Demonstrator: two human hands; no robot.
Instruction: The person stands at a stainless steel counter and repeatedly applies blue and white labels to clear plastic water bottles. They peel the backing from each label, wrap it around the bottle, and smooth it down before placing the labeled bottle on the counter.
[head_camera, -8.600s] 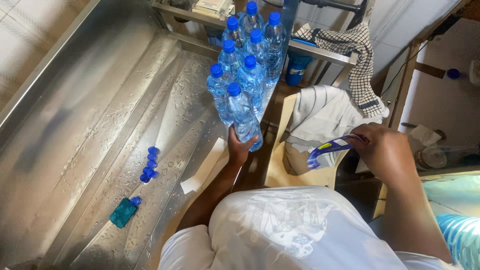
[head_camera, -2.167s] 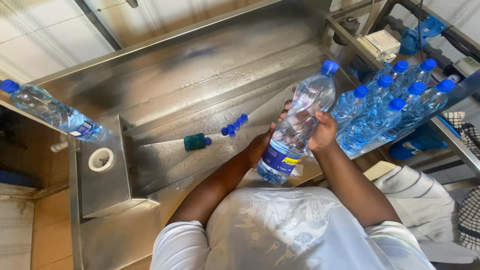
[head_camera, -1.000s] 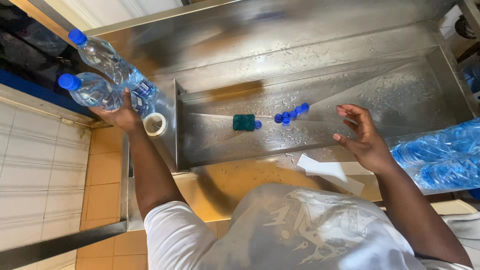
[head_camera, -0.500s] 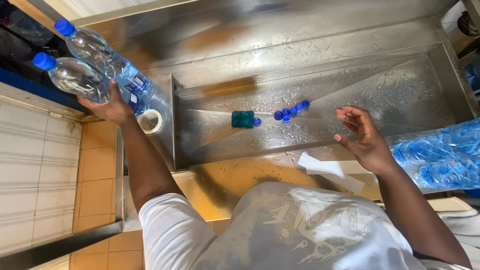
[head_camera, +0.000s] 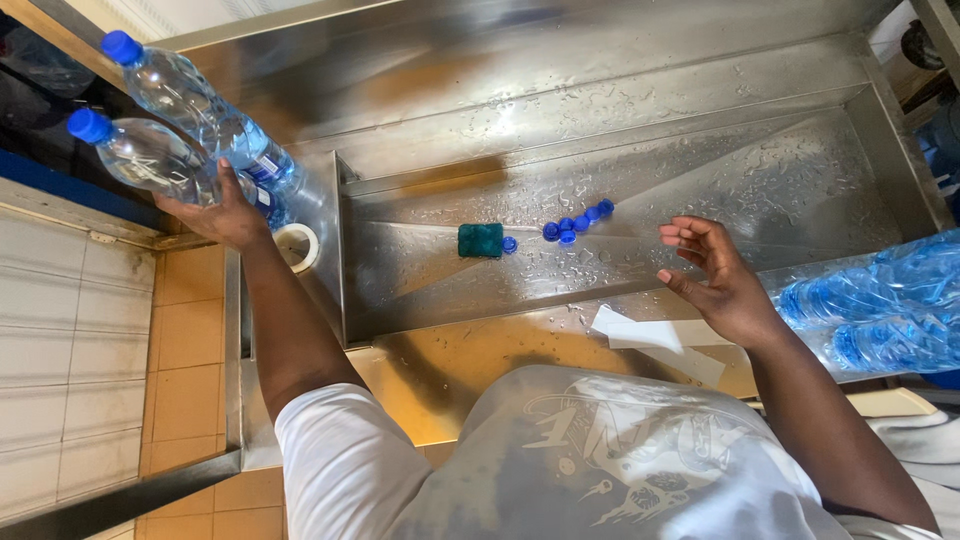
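Observation:
My left hand (head_camera: 226, 210) reaches out to the far left and grips the lower end of a clear water bottle with a blue cap (head_camera: 145, 156). That bottle lies on its side at the left end of the steel trough (head_camera: 700, 120). A second capped bottle (head_camera: 195, 102) lies right beside it, touching. My right hand (head_camera: 722, 285) hovers over the trough's front rim, fingers spread, holding nothing. Several filled bottles (head_camera: 885, 310) lie stacked just right of that hand.
Inside the wet trough lie a green sponge (head_camera: 481, 240) and several loose blue caps (head_camera: 575, 225). A roll of tape (head_camera: 297, 246) sits on the ledge by my left wrist. White paper pieces (head_camera: 650, 338) lie on the front counter. Tiled floor shows at left.
My left hand has stayed on the near bottle, which shifted slightly beside the other one. My right hand has held its open pose over the front rim.

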